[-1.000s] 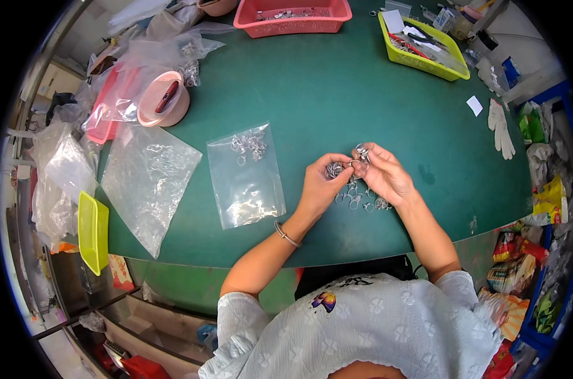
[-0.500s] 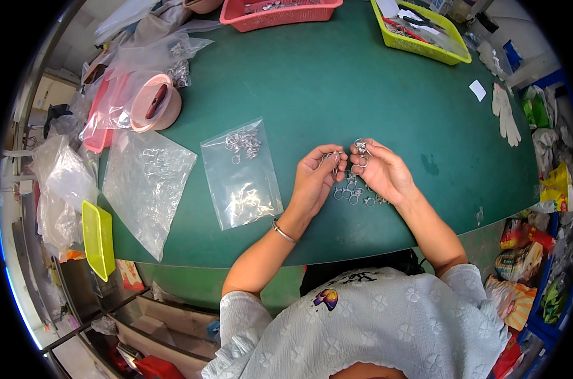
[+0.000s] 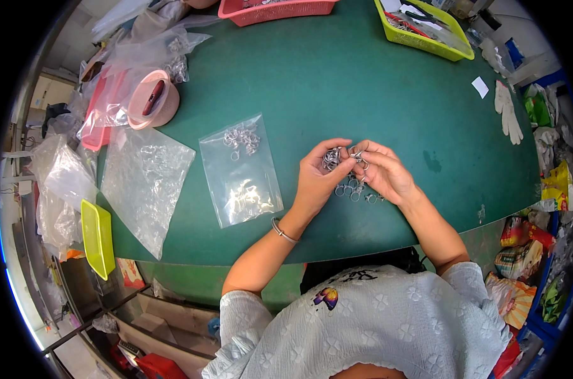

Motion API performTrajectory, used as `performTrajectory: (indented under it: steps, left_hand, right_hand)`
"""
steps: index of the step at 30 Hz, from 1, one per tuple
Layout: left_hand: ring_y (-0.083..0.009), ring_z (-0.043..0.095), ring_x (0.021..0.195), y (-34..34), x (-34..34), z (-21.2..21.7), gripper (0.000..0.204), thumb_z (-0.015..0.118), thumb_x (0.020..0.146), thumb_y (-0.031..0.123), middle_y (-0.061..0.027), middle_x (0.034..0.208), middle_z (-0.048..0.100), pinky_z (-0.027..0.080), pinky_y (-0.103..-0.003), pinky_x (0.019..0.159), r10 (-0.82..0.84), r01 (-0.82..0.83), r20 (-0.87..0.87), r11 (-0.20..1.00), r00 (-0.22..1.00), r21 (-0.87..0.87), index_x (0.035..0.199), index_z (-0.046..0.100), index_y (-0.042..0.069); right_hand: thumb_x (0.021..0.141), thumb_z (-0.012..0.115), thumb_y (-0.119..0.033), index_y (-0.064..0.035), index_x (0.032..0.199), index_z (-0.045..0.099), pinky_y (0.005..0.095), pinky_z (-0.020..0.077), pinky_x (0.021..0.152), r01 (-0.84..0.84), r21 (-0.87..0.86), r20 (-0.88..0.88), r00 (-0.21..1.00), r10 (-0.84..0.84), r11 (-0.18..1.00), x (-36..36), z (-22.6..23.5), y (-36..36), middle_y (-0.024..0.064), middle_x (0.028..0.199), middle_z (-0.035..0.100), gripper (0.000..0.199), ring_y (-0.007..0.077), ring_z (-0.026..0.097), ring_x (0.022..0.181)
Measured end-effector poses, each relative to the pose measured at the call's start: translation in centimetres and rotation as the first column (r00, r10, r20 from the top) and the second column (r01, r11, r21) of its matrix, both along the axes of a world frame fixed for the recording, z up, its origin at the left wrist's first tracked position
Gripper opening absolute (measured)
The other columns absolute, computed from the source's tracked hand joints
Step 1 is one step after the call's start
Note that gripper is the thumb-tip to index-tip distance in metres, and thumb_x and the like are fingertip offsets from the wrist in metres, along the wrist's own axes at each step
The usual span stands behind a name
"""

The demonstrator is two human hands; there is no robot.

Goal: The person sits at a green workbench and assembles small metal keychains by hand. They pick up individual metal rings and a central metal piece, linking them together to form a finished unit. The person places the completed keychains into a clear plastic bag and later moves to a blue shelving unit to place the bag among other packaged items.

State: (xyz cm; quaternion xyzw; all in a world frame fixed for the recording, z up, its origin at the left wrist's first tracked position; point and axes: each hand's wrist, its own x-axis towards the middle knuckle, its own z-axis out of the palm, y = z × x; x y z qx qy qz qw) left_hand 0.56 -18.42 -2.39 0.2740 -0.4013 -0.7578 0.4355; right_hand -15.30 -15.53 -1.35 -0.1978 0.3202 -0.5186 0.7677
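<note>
In my left hand (image 3: 318, 172) lies a cluster of silver ring-shaped metal pieces (image 3: 331, 159), held in curled fingers. My right hand (image 3: 387, 174) pinches one or more similar rings (image 3: 361, 158), and my left thumb reaches across to them. The hands almost touch. On the green table just below them are several loose metal rings (image 3: 349, 188), partly covered by the right hand. Left of my hands a clear plastic bag (image 3: 245, 180) lies flat, with a heap of the same rings (image 3: 242, 139) showing in its upper part.
Another clear bag (image 3: 148, 189) lies farther left, beside a pink bucket (image 3: 166, 110) with a dark red-handled tool. A yellow-green tray (image 3: 97, 240) sits at the left edge. At the back are a pink basket (image 3: 280, 11) and a yellow-green basket (image 3: 425, 43); a white glove (image 3: 507, 114) lies right.
My left hand has turned to show more of the ring cluster in its palm. Its thumb has moved right to the rings in my right hand, and the hands are closer together.
</note>
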Motion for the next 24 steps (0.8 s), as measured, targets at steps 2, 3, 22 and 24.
performTrajectory:
  steps: [2, 3, 22, 24]
  left_hand:
    - [-0.0067, 0.048, 0.076, -0.01, -0.07, 0.23, 0.028, 0.062, 0.078, -0.003, -0.0027, 0.088, 0.052, 0.04, -0.019, 0.061, -0.004, 0.006, 0.027, 0.999, 1.0, -0.052, 0.105, 0.056, -0.002]
    - [-0.007, 0.049, 0.076, -0.11, -0.07, 0.28, 0.026, 0.062, 0.078, -0.003, -0.0026, 0.088, 0.052, 0.041, -0.019, 0.063, 0.005, 0.004, 0.073, 0.993, 0.997, -0.118, 0.104, 0.057, -0.002]
    - [-0.0043, 0.044, 0.057, -0.1, 0.18, 0.16, 0.01, 0.059, 0.083, 0.003, -0.0028, 0.073, 0.054, 0.032, -0.017, 0.047, 0.081, -0.059, 0.193, 0.991, 0.978, -0.116, 0.09, 0.058, -0.004]
    - [-0.0043, 0.044, 0.058, -0.04, -0.01, -0.01, 0.008, 0.059, 0.083, 0.001, -0.0033, 0.077, 0.054, 0.032, -0.017, 0.047, 0.144, -0.1, 0.225, 0.976, 0.964, -0.195, 0.089, 0.058, -0.004]
  right_hand:
    - [0.087, 0.051, -0.01, -0.0032, 0.093, 0.056, 0.0206, 0.0384, 0.055, -0.004, 0.005, -0.024, 1.0, 0.004, 1.0, 0.02, 0.11, 0.07, 0.0047, 0.086, 0.056, 0.01, 0.0092, 0.049, 0.066]
    - [0.087, 0.051, -0.011, -0.0033, 0.093, 0.056, 0.0206, 0.0382, 0.054, -0.007, 0.005, -0.033, 0.999, 0.007, 1.0, -0.04, 0.18, 0.06, 0.0046, 0.085, 0.056, 0.011, 0.0092, 0.049, 0.066]
    - [0.091, 0.05, -0.02, -0.0018, 0.094, 0.054, 0.0207, 0.0319, 0.049, -0.005, -0.131, -0.139, 0.99, -0.013, 0.991, -0.01, 0.02, 0.56, 0.0037, 0.078, 0.054, 0.019, 0.0083, 0.04, 0.054]
    - [0.091, 0.049, -0.02, -0.0016, 0.094, 0.053, 0.0199, 0.0315, 0.048, 0.0, -0.117, -0.089, 0.996, -0.01, 0.993, -0.02, 0.04, 0.62, 0.0036, 0.079, 0.053, 0.019, 0.0077, 0.039, 0.054]
